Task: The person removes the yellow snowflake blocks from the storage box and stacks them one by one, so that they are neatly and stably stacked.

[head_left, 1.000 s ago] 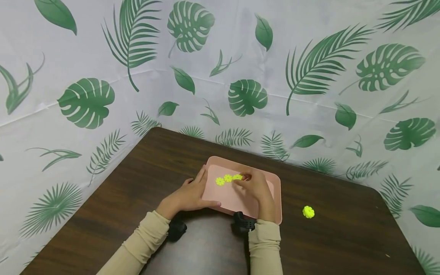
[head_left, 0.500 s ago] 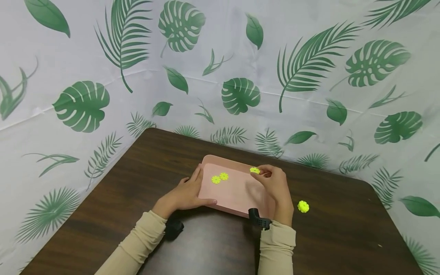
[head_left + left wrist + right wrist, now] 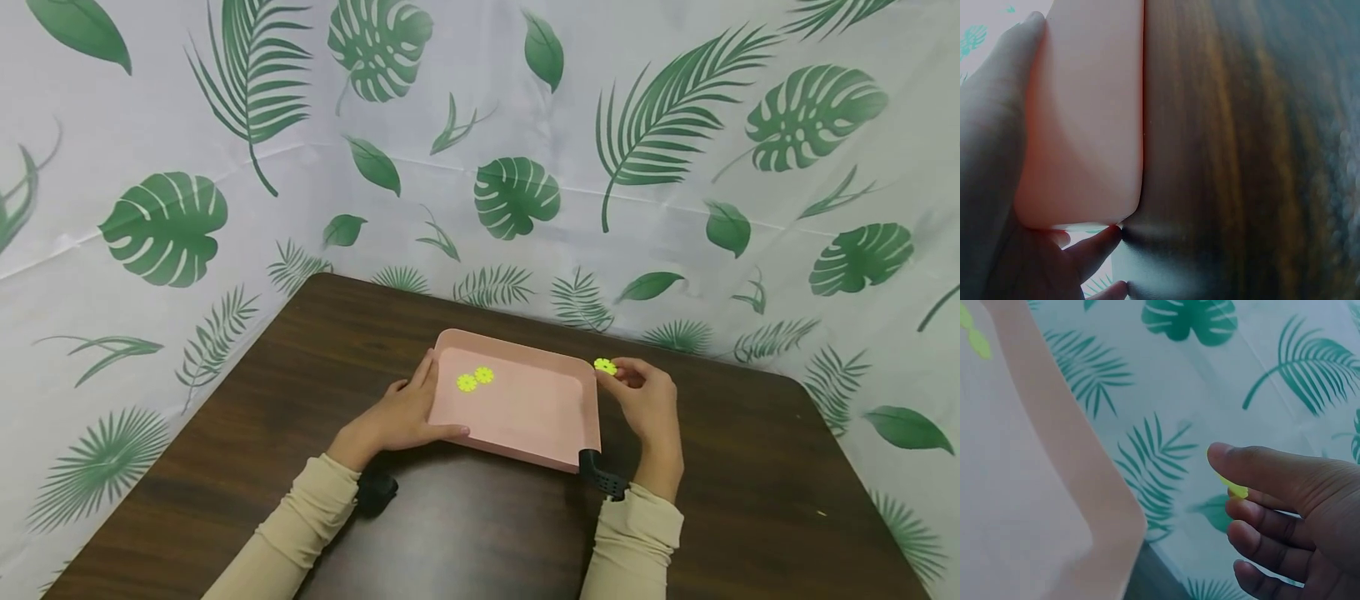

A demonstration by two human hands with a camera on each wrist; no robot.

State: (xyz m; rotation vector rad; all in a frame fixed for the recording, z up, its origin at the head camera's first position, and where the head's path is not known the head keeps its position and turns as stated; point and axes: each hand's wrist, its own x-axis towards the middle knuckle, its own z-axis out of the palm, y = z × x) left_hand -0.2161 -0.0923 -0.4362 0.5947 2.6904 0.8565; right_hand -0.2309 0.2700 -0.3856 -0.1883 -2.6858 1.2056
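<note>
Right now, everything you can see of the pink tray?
The pink tray is a shallow rectangle with rounded corners, low walls and a flat base; it looks like smooth plastic. It appears to rest right way up on the dark table. Two yellow flower pieces lie on its base toward the left. The left hand touches its left side, thumb at the near edge.

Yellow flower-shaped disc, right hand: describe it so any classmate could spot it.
On the dark wood-grain table sits a pink rectangular tray. By its far right corner, the right hand pinches the bright yellow flower-shaped disc. Two lookalikes lie inside the tray; only this one is held.
</note>
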